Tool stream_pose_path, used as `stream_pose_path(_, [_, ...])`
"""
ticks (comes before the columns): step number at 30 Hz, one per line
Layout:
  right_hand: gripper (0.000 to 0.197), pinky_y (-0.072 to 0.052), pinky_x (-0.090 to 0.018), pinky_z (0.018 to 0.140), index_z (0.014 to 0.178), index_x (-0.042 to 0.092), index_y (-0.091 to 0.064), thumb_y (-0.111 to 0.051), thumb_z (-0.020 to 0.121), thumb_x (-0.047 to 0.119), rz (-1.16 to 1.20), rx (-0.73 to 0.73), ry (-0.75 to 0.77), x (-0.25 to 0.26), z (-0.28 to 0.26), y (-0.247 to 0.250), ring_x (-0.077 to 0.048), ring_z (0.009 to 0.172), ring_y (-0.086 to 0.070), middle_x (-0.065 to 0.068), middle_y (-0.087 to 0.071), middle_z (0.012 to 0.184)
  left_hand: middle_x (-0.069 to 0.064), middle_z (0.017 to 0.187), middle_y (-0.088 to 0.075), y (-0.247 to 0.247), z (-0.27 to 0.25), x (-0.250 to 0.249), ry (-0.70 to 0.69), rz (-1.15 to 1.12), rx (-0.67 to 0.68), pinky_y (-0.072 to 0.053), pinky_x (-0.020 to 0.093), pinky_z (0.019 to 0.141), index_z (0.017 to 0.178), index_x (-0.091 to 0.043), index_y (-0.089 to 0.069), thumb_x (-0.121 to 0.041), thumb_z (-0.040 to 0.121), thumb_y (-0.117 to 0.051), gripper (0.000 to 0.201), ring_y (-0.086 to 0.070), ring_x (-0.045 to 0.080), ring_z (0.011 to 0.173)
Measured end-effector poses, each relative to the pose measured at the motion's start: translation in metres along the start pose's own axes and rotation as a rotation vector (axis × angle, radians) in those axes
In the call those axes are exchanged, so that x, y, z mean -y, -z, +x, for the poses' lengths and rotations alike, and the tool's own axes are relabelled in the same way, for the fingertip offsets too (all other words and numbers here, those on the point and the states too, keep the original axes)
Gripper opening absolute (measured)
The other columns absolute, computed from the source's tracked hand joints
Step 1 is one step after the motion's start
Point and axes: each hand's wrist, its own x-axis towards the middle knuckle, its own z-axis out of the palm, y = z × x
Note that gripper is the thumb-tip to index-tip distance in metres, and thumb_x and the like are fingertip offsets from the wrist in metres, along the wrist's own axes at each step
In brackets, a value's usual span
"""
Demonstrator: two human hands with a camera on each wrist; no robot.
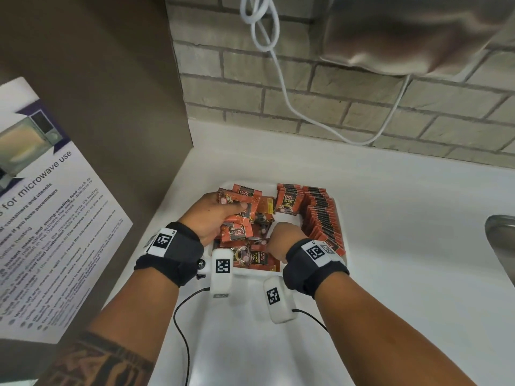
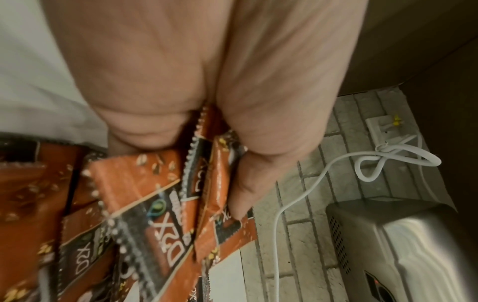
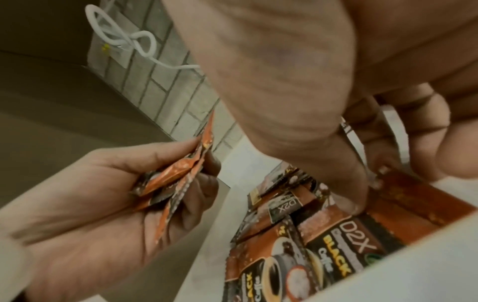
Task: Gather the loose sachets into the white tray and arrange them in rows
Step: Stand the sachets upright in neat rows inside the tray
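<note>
A white tray [image 1: 250, 272] on the white counter holds orange D2X coffee sachets. A neat row of upright sachets [image 1: 320, 215] fills its right side. Loose sachets [image 1: 250, 254] lie jumbled in its left half. My left hand [image 1: 217, 215] hovers over the tray's left part and grips a small bunch of sachets [image 1: 237, 215], thumb [image 2: 240, 194] pressed on top of that bunch [image 2: 160, 204]. My right hand [image 1: 281, 238] reaches down into the pile, and its thumb and fingertips [image 3: 383, 171] pinch the edge of one loose sachet [image 3: 403, 196].
A brown side panel with a microwave notice [image 1: 50, 207] stands close on the left. A brick wall [image 1: 362, 107] with a dangling white cable [image 1: 278, 79] rises behind the tray. A steel appliance [image 1: 418, 32] hangs top right, and a metal sink edge [image 1: 500, 235] lies far right.
</note>
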Motion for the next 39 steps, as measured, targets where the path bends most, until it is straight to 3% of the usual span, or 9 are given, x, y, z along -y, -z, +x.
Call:
stream_pose_path(3, [0.031,-0.049,-0.017,0.074,0.122,0.002,-0.065,-0.052,0.099,0.016,0.007,0.028,0.008,-0.003,0.002,0.001,-0.024,0.105,-0.063,-0.015,-0.064,0.123,0.016,0.112,-0.075,0.003,0.001,0.001,0.010,0.009,0.010,-0.056,0.046,0.095,0.121,-0.003,-0.068,-0.006,0.096,-0.064,0.025,-0.071,0.034,0.105])
stream_pose_path(6, [0.031,-0.038,-0.007,0.047,0.123,0.004,-0.065,-0.058,0.095,0.015,0.091,-0.036,0.040,-0.011,0.001,0.003,-0.007,0.073,-0.056,-0.013,-0.065,0.123,0.015,0.112,-0.075,0.004,0.004,0.002,0.019,0.018,0.015,-0.055,0.048,0.097,0.121,-0.005,-0.068,-0.007,0.096,-0.064,0.025,-0.071,0.034,0.105])
stream_pose_path(11, [0.030,-0.052,-0.034,0.092,0.117,0.002,-0.069,-0.049,0.096,0.010,0.225,-0.051,0.037,-0.021,-0.001,0.013,-0.031,0.110,-0.063,-0.015,-0.068,0.117,0.014,0.109,-0.076,0.005,0.010,0.005,0.014,0.095,0.013,-0.053,0.053,0.100,0.117,-0.009,-0.072,-0.007,0.094,-0.067,0.023,-0.072,0.034,0.103])
stream_pose_path(16, [0.028,-0.056,-0.038,0.084,0.110,-0.001,-0.070,-0.052,0.090,0.006,0.343,-0.168,0.071,-0.027,-0.016,0.021,-0.031,0.098,-0.067,-0.017,-0.068,0.115,0.008,0.101,-0.078,-0.004,0.013,0.007,-0.020,0.212,-0.008,-0.054,0.051,0.098,0.106,-0.013,-0.076,-0.009,0.091,-0.070,0.017,-0.074,0.030,0.096])
stream_pose_path(21, [0.026,-0.047,-0.025,0.058,0.108,0.018,-0.069,-0.056,0.088,0.008,0.644,-0.326,0.153,-0.043,-0.038,0.035,-0.014,0.071,-0.062,0.000,-0.070,0.102,0.007,0.099,-0.079,-0.003,0.013,0.005,-0.035,0.243,-0.053,-0.056,0.049,0.096,0.103,-0.012,-0.077,-0.006,0.090,-0.069,0.016,-0.075,0.028,0.094])
stream_pose_path(26, [0.027,-0.060,-0.050,0.084,0.107,0.015,-0.067,-0.063,0.080,0.008,1.020,-0.365,0.288,-0.050,-0.061,0.064,-0.032,0.093,-0.072,-0.013,-0.074,0.102,0.013,0.107,-0.076,-0.012,0.007,-0.001,0.011,0.087,0.000,-0.059,0.047,0.089,0.111,-0.012,-0.074,-0.009,0.095,-0.067,0.018,-0.072,0.035,0.104])
stream_pose_path(29, [0.029,-0.061,-0.045,0.083,0.113,0.000,-0.062,-0.058,0.087,-0.012,1.291,-0.265,0.314,-0.048,-0.060,0.070,-0.035,0.095,-0.071,-0.027,-0.068,0.111,0.019,0.118,-0.072,-0.028,0.003,-0.009,0.023,-0.089,0.113,-0.057,0.056,0.090,0.125,-0.012,-0.067,-0.027,0.101,-0.058,0.030,-0.070,0.036,0.109])
stream_pose_path(33, [0.033,-0.059,-0.027,0.064,0.119,-0.001,-0.057,-0.056,0.089,-0.014,1.430,-0.297,0.286,-0.048,-0.057,0.068,-0.021,0.080,-0.074,-0.018,-0.069,0.099,0.021,0.120,-0.070,-0.043,-0.001,-0.019,0.010,-0.191,0.219,-0.059,0.052,0.087,0.130,-0.010,-0.062,-0.035,0.102,-0.051,0.039,-0.072,0.031,0.103])
stream_pose_path(39, [0.033,-0.059,-0.048,0.086,0.113,0.008,-0.061,-0.062,0.084,-0.007,1.346,-0.336,0.280,-0.057,-0.050,0.055,-0.030,0.096,-0.073,-0.013,-0.074,0.104,0.024,0.123,-0.068,-0.052,0.000,-0.018,-0.103,-0.018,0.238,-0.052,0.061,0.096,0.130,-0.001,-0.062,-0.011,0.095,-0.068,0.037,-0.067,0.039,0.114])
